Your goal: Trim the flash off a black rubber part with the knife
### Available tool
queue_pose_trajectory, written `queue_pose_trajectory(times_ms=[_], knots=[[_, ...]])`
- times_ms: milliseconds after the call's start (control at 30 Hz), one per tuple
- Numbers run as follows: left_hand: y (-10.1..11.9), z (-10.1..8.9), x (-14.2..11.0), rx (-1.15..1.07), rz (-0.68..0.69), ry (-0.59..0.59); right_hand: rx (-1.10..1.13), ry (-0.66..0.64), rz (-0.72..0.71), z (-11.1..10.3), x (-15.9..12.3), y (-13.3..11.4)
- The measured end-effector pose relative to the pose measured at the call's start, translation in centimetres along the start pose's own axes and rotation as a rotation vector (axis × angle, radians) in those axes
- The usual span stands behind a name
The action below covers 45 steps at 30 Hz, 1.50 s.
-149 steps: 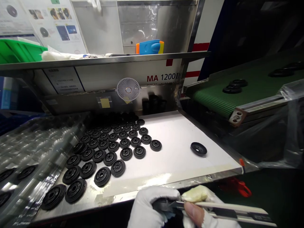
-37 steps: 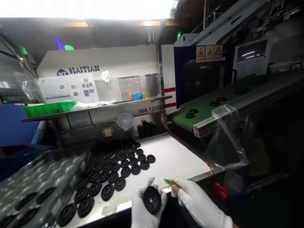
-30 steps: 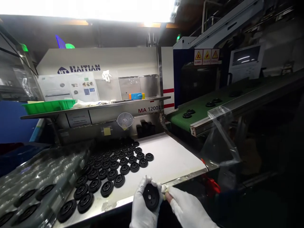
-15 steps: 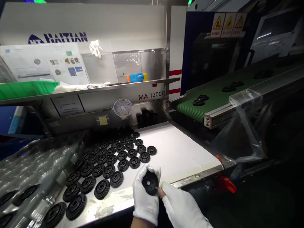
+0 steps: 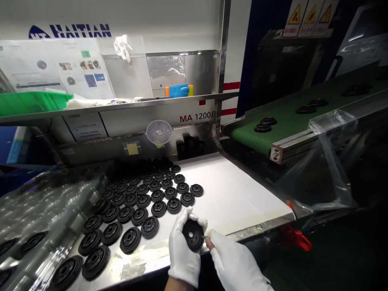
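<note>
My left hand [image 5: 183,252], in a white glove, is closed around a round black plastic disc [image 5: 192,235] held face-up over the front edge of the bench. My gloved right hand [image 5: 232,262] sits just right of it, fingers pinched on a thin blade or tool whose tip touches the disc's right rim; the tool itself is mostly hidden. Rows of several matching black ribbed discs [image 5: 145,198] lie on the bench to the upper left of my hands.
A white sheet [image 5: 239,194] covers the steel bench. Clear plastic trays [image 5: 39,214] with discs fill the left. A green conveyor [image 5: 287,121] carrying discs slopes up on the right, with a clear bag [image 5: 327,169] hanging below. A shelf [image 5: 121,105] runs behind.
The view has tilted down and closer to the bench. The disc stays in my left hand, and my right hand has brought its tool against the disc's rim.
</note>
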State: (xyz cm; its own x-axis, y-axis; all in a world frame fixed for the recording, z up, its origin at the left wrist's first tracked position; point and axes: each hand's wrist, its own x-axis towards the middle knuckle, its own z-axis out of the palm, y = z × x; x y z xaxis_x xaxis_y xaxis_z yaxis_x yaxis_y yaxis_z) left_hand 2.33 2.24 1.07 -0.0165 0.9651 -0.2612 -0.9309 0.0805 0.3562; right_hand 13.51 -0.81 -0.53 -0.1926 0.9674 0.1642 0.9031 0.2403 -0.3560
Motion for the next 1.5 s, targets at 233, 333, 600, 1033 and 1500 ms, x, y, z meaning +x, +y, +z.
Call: queue_pose_trajectory(times_ms=[233,333,600,1033,1500], knots=[[0.0,-0.5,0.0,-0.019,0.064,0.06,0.017,0.005,-0.049,1.1,-0.2,-1.1],[0.4,-0.9,-0.2,0.02,-0.08,0.003,0.101,0.017,-0.025,0.8,0.0,-0.4],[-0.6,-0.2,0.8,-0.066,0.009,0.068,-0.032,0.024,0.033,1.2,-0.9,-0.5],[-0.3,-0.2,0.5,0.011,-0.085,0.033,0.029,0.087,0.052,1.0,-0.7,0.9],[-0.3,-0.8,0.0,0.086,-0.123,-0.05,0.145,0.049,0.064,1.6,-1.2,0.9]])
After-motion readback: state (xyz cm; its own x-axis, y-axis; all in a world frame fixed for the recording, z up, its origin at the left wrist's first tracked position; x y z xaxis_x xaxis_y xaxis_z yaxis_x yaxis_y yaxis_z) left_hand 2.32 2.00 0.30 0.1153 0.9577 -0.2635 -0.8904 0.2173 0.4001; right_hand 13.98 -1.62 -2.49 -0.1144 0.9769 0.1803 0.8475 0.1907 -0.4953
